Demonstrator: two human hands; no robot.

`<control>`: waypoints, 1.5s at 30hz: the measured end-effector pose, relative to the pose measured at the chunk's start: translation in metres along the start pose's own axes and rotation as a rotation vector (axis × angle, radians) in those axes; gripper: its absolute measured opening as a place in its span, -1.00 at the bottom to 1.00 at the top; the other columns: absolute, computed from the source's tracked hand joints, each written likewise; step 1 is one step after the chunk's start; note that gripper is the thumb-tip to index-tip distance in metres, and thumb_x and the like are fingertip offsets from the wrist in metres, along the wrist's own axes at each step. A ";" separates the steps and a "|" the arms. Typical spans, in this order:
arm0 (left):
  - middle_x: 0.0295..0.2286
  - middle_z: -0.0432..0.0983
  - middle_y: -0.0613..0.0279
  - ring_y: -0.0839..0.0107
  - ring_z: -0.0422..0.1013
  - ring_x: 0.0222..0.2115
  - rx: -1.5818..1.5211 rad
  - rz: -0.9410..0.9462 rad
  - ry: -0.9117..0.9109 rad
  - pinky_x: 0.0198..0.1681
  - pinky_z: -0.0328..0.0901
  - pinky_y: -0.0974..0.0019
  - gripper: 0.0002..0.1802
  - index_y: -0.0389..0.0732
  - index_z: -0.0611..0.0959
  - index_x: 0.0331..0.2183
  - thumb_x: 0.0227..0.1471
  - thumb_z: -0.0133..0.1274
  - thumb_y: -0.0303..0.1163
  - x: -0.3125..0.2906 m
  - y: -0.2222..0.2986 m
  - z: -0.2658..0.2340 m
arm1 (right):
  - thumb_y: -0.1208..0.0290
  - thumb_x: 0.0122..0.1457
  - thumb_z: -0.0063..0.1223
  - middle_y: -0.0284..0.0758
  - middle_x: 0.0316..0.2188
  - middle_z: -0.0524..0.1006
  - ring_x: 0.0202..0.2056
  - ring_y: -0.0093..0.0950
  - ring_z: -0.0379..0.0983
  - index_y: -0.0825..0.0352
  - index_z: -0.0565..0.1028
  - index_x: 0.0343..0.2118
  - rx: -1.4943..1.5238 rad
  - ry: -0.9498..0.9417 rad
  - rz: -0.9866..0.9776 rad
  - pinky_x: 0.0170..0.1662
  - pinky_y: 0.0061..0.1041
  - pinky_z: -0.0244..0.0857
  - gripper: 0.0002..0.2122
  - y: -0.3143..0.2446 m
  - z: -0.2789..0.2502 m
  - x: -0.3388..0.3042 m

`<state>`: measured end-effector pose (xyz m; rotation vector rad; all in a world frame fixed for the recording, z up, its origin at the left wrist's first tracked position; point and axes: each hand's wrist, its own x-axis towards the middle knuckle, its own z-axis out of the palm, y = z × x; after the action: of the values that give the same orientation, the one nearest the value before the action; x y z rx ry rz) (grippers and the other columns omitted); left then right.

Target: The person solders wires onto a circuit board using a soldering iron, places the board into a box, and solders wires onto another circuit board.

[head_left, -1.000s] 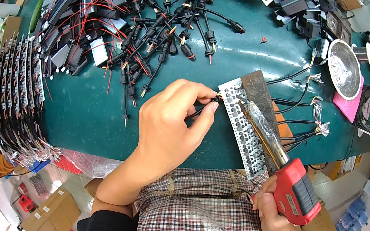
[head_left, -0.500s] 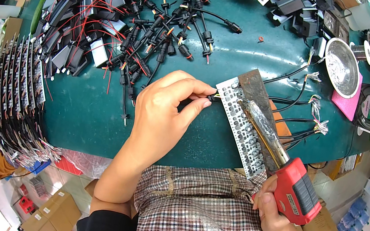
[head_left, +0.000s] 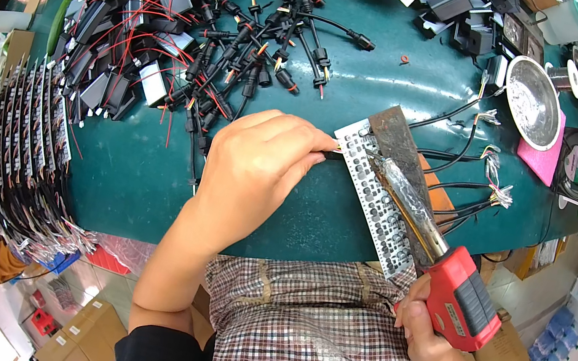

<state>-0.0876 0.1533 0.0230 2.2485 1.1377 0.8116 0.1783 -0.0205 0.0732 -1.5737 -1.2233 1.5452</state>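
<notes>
On the green table (head_left: 367, 86), the left hand (head_left: 256, 167) pinches a thin wire end against the top edge of a perforated metal strip (head_left: 374, 199). The right hand (head_left: 428, 336) grips a red soldering gun (head_left: 458, 295), its long barrel lying over the strip. A heap of black cable connectors (head_left: 251, 42) lies behind.

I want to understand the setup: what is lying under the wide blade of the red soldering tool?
Under the blade lies a long white perforated strip on the green table. The right hand holds the red tool. Blade and barrel cover part of the strip.
</notes>
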 end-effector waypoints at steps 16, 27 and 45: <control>-0.38 0.72 0.19 0.25 0.63 -0.37 -0.114 0.137 0.004 -0.30 0.47 0.28 -0.72 -0.23 0.79 -0.33 -0.21 0.32 -0.66 0.000 -0.019 0.002 | 0.28 0.34 0.08 -0.34 -0.57 0.48 -0.60 -0.63 0.36 0.38 0.42 -0.25 -0.052 0.063 0.082 -0.50 -0.58 0.27 -0.77 -0.005 0.008 -0.001; -0.38 0.71 0.23 0.27 0.61 -0.39 -0.096 0.194 0.017 -0.32 0.45 0.29 -0.71 -0.20 0.79 -0.33 -0.23 0.33 -0.62 -0.004 -0.015 0.014 | 0.23 0.33 0.05 -0.36 -0.62 0.42 -0.64 -0.62 0.33 0.37 0.42 -0.37 -0.068 0.053 0.099 -0.52 -0.57 0.26 -0.73 -0.013 0.009 0.004; -0.41 0.64 0.31 0.34 0.53 -0.42 0.204 0.310 0.045 -0.41 0.35 0.26 -0.77 -0.19 0.75 -0.34 -0.18 0.24 -0.46 -0.001 0.006 0.007 | 0.59 0.10 0.25 -0.27 -0.42 0.55 -0.43 -0.37 0.52 0.40 0.56 -0.20 -0.157 0.032 0.032 -0.34 -0.40 0.40 -0.81 0.018 -0.003 -0.021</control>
<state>-0.0801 0.1485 0.0217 2.6332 0.9397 0.9028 0.1873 -0.0459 0.0655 -1.7188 -1.3351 1.4680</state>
